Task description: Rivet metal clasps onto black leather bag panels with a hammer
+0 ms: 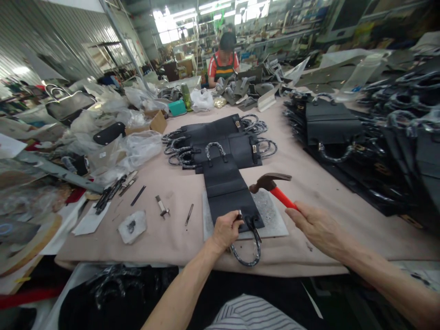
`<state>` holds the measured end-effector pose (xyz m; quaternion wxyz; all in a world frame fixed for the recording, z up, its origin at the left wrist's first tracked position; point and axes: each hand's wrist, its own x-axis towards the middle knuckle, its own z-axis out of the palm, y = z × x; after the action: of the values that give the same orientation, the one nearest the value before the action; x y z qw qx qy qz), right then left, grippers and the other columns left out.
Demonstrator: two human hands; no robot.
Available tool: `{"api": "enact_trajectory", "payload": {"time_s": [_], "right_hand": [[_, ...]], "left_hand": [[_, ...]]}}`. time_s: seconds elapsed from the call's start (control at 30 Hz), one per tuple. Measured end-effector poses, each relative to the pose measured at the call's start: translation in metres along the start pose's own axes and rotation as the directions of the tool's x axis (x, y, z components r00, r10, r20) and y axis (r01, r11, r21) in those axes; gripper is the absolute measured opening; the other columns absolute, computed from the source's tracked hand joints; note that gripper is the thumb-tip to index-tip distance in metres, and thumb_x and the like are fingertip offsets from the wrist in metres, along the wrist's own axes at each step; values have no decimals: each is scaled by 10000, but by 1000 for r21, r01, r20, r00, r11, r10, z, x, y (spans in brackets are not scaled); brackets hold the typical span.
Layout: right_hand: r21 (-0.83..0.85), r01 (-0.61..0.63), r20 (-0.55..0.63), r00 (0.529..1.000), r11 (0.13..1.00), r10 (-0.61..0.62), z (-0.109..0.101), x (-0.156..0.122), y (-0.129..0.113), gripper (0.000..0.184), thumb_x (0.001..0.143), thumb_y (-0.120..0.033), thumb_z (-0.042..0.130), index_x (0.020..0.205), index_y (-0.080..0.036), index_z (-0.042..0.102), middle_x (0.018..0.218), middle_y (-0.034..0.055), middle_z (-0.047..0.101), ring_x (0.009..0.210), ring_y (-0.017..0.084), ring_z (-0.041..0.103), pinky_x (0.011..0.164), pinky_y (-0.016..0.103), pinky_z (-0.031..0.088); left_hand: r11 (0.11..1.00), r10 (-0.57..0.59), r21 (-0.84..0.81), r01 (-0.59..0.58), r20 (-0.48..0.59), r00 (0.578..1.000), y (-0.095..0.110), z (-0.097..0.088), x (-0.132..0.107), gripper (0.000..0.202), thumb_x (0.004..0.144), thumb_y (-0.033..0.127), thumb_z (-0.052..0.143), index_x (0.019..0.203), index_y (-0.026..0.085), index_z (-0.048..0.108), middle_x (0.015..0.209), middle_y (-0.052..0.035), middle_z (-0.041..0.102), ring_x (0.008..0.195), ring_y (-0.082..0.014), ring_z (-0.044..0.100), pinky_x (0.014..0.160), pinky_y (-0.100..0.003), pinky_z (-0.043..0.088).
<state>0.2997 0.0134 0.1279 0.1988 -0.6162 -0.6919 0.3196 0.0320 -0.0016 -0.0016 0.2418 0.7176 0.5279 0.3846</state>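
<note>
A flat black bag panel point(228, 192) lies on a grey slab point(271, 215) at the near table edge, its wrapped handle point(252, 250) hanging over the edge. My left hand point(225, 229) is closed in a pinch on a small metal fitting point(239, 214) at the panel's near end. My right hand point(316, 224) grips the red shaft of a hammer point(271, 183), whose dark head is raised above the panel, to the right of the fitting.
More black bag panels point(220, 137) with handles lie stacked further back, and dark bags point(330, 123) fill the right side. Small tools point(161, 206) and plastic bags point(137, 146) lie at left. A person in an orange shirt point(223, 59) sits at the far end.
</note>
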Motion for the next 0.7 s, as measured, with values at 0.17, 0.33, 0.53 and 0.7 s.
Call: {"api": "enact_trajectory", "payload": {"time_s": [0.17,0.33,0.53,0.7], "right_hand": [[181,-420,95,907,889,409,27,18,86,390,920,-601,420,788,-239,481,566,-33,453,398,136,398,374,264,314],[-388,-26,-213,975,921,-62,42,25,102,328,951,-423,478,1058,-151,628,1034,195,655,908,305,652,759,428,524],[-294,492,-68,844,819,-531,108,30,34,407,963,-298,531,1347,-176,591,1389,170,571,1277,326,526,1073,514,433],[-297,482,-47,855,824,-517,142,27,31,375,951,-279,559,1312,-212,636,1403,143,569,1309,341,484,1116,574,357]], "left_hand": [[1000,17,21,-17,0,1000,1,1,-2,162,911,93,661,1035,195,669,999,-50,753,932,-208,742,874,-297,605],[1000,10,1,-10,24,1000,6,-5,-3,143,940,151,653,1074,198,670,1056,-61,754,986,-213,735,925,-310,594],[989,-99,-102,105,60,993,13,-9,3,93,950,202,631,1012,201,700,1016,-55,763,957,-200,726,938,-324,583],[732,-536,-577,362,-159,829,-5,-21,22,355,978,507,544,981,160,619,898,-86,749,820,-207,751,779,-353,626]]}}
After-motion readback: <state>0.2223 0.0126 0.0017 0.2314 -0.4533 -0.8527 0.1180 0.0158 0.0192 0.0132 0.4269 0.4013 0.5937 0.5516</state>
